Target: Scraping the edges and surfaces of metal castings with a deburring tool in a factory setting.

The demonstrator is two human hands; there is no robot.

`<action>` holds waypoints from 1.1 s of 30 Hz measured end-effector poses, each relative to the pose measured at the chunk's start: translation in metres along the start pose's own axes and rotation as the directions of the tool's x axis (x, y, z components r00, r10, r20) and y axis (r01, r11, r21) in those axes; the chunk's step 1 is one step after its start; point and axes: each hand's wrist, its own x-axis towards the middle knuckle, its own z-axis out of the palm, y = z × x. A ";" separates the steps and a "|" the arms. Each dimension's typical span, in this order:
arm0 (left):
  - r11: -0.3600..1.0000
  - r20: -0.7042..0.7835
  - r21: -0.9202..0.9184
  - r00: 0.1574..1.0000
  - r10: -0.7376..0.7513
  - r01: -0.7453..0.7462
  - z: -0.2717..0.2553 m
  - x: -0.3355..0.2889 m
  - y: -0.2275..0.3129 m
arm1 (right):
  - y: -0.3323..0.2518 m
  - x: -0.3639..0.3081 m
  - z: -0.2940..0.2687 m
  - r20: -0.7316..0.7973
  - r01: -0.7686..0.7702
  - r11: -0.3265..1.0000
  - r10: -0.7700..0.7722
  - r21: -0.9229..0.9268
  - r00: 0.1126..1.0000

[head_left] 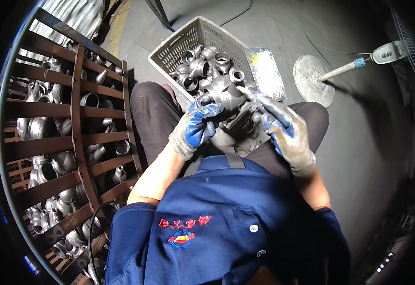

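Observation:
My left hand [199, 124], in a blue-coated knit glove, is closed on the near left side of a grey metal casting [228, 96]. The casting has a rounded, volute-like body and a short round pipe opening at its top, and is held up over the near end of the crate. My right hand [283, 130], gloved the same way, is closed around a slim hand-held tool [246, 93] whose pale tip points left at the casting's right side. The glove hides most of the tool; whether its tip touches the metal cannot be told.
A grey plastic crate [169, 45] of similar castings [199, 67] stands between my knees. On the left, a rusty slatted metal cage [77, 118] holds several more. A shiny rectangular panel [267, 71] adjoins the crate. A fan on a round base [307, 80] stands at the right.

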 end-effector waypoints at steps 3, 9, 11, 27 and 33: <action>0.741 0.176 0.500 0.890 0.420 -0.449 -0.012 -0.004 -0.006 | 0.004 0.002 0.003 0.069 0.200 0.939 -0.188 -0.279 0.980; 0.358 0.460 0.614 0.688 0.561 -0.703 -0.019 -0.009 0.000 | 0.004 0.004 0.015 0.064 0.030 0.935 -0.008 -0.353 0.998; 0.316 0.483 0.646 0.693 0.536 -0.695 -0.016 -0.012 0.004 | 0.002 0.004 0.018 0.054 0.069 0.926 -0.053 -0.370 0.997; 0.296 0.452 0.671 0.692 0.563 -0.680 -0.012 -0.017 0.008 | 0.004 0.006 0.019 0.114 0.092 0.740 -0.021 -0.666 0.993; 0.327 0.469 0.624 0.675 0.569 -0.709 -0.014 -0.014 0.006 | 0.003 0.012 0.009 0.124 0.049 0.838 0.023 -0.543 0.992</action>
